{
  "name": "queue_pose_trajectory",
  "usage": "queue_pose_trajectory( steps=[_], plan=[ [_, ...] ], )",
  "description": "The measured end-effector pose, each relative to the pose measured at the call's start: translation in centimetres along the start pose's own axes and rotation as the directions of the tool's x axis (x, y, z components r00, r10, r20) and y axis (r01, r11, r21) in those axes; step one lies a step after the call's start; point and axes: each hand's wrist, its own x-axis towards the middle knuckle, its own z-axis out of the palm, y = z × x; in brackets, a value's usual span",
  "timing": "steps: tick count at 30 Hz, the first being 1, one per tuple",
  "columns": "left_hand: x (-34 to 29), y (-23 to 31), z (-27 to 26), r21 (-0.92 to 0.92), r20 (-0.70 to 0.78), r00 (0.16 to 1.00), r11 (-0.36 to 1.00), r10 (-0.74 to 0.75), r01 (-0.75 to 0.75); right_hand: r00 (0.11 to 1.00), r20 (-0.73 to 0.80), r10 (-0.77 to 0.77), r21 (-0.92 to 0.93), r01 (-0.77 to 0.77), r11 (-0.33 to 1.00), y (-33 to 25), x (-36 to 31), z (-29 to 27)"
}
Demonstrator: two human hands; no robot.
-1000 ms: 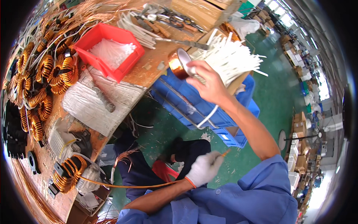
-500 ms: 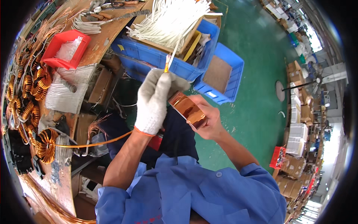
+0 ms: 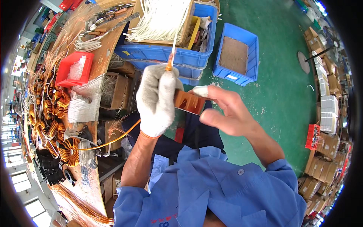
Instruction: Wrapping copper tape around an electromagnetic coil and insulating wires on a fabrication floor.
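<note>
My left hand (image 3: 157, 98), in a white knitted glove, is closed around an amber-wrapped wire lead (image 3: 169, 67). Out of its top runs a thin white sleeve (image 3: 173, 53). Below the wrist, the yellow-orange lead (image 3: 109, 142) leads left to a copper-wound ring coil (image 3: 70, 152) on the bench. A roll of shiny amber tape (image 3: 188, 102) sits against the gloved fingers. My bare right hand (image 3: 230, 109) has its thumb and fingers spread around the roll's right end, a white cover on one fingertip. The thumb is close to the roll's corner; whether it touches I cannot tell.
Several more coils (image 3: 47, 109) lie along the wooden bench (image 3: 87, 185) beside a red bin (image 3: 75, 70). Ahead, a blue crate (image 3: 166, 53) carries a carton of white sleeves (image 3: 160, 20). Another blue crate (image 3: 254, 56) stands on the green floor. Cartons (image 3: 325, 151) line the right.
My right hand has loosened from around the tape roll and spread its fingers. The roll has turned flatter against the left glove. The whole view has shifted.
</note>
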Motion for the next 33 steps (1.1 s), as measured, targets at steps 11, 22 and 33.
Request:
queue_pose_trajectory(
  steps=[11,22,33],
  plan=[
    [0.6,-2.3,0.1,-0.363,0.009,0.971,0.904,-0.238,0.225,0.992,-0.054,-0.116,0.294,0.127,0.947,3.6,-1.6,1.1],
    [0.4,-1.6,-0.9,-0.272,0.028,0.986,0.947,-0.166,0.168,0.992,0.126,-0.013,0.150,-0.006,0.989,2.7,-0.7,0.7],
    [0.9,-3.7,-1.1,-0.462,0.005,0.956,0.847,-0.292,0.261,1.000,-0.001,-0.001,0.404,0.001,0.915,3.5,-1.0,1.7]
  ],
)
